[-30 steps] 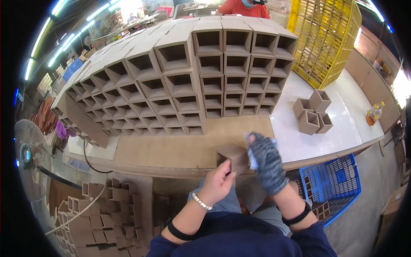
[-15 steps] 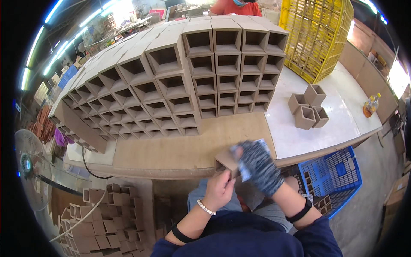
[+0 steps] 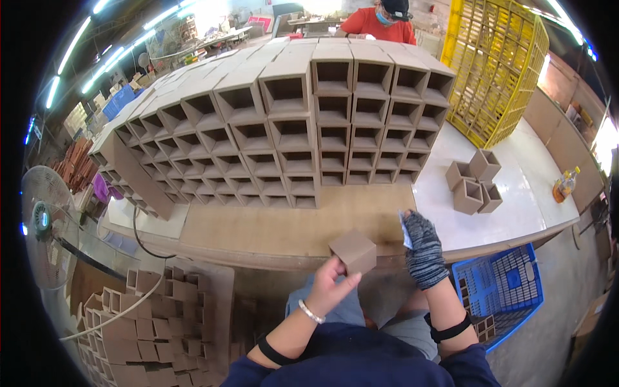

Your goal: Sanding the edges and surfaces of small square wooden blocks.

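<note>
My left hand, bare, with a beaded bracelet at the wrist, grips a small square brown box by its near left side, above the table's front edge. One smooth face of the box is turned up. To its right, apart from the box, my right hand in a grey knitted fingerless glove is closed on a thin pale-blue and white pad, perhaps folded cloth or paper. Beyond both hands rises a long stack of matching brown boxes, their open ends facing me.
Several loose boxes and a bottle of amber liquid stand on the white tabletop at right. A yellow crate stands behind them. Below are a blue crate and piled boxes. A fan is left; a person works opposite.
My right hand with the pad has moved off the box to the right. The box is turned in my left hand, now showing a flat face. The view has shifted slightly.
</note>
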A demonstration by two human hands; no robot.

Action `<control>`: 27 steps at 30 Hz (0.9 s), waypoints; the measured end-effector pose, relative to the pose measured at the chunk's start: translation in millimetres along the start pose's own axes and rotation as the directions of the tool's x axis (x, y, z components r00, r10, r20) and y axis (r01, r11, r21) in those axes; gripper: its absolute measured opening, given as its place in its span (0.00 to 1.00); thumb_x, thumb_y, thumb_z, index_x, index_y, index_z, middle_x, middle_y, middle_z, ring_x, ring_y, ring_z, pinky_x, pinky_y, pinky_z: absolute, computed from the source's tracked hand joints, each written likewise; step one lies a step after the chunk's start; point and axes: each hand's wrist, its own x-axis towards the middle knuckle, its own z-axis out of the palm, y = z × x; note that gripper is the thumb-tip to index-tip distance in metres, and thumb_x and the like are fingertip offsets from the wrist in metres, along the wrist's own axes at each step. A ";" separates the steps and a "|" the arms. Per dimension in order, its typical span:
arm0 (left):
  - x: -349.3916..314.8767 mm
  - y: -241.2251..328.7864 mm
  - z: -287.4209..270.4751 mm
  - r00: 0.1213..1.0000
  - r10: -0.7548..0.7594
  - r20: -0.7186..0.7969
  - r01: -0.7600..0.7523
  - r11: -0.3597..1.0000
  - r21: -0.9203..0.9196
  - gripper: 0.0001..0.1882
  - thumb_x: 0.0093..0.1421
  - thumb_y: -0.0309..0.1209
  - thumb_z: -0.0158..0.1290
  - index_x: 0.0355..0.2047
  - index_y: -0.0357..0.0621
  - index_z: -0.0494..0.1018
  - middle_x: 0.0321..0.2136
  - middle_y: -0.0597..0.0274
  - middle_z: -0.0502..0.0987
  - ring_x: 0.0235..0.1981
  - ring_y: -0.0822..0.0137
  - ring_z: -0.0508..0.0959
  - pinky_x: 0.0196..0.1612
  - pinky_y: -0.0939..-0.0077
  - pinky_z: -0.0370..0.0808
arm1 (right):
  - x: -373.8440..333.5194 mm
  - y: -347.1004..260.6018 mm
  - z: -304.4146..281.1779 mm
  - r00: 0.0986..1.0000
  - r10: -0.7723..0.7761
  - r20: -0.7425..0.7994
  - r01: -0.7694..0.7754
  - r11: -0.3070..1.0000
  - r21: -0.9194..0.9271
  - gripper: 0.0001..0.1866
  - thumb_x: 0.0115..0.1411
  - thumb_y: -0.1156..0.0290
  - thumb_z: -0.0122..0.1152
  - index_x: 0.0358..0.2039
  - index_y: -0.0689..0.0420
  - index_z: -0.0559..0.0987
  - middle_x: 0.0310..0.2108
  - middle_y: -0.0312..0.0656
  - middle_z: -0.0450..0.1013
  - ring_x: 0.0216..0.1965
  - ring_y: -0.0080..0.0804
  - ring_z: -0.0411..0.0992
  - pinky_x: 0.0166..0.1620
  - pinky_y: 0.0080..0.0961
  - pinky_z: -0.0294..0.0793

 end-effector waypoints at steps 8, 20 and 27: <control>8.7 15.7 6.9 0.985 0.160 -0.068 -0.132 0.944 0.301 0.13 0.55 0.27 0.48 0.40 0.36 0.66 0.27 0.60 0.73 0.26 0.69 0.73 0.30 0.77 0.69 | 2.5 -16.7 -21.5 0.963 0.042 -0.267 0.030 0.966 0.258 0.32 0.43 0.85 0.48 0.53 0.64 0.60 0.52 0.51 0.60 0.55 0.44 0.58 0.58 0.30 0.55; 11.3 -10.2 13.3 0.939 0.328 0.105 -0.295 0.611 0.734 0.08 0.49 0.26 0.50 0.28 0.38 0.63 0.18 0.52 0.67 0.21 0.51 0.69 0.23 0.62 0.64 | 18.1 -46.9 6.9 0.978 -0.157 -0.134 0.162 0.987 0.025 0.15 0.52 0.72 0.45 0.40 0.61 0.71 0.38 0.50 0.69 0.43 0.43 0.67 0.47 0.37 0.63; 3.3 -5.5 14.8 0.952 0.287 0.107 -0.270 0.625 0.732 0.08 0.49 0.27 0.51 0.28 0.37 0.64 0.19 0.51 0.68 0.23 0.50 0.70 0.24 0.62 0.65 | 17.5 -3.0 24.4 0.988 -0.118 -0.101 0.090 0.966 -0.242 0.13 0.50 0.73 0.49 0.38 0.62 0.70 0.43 0.51 0.67 0.44 0.43 0.65 0.49 0.35 0.61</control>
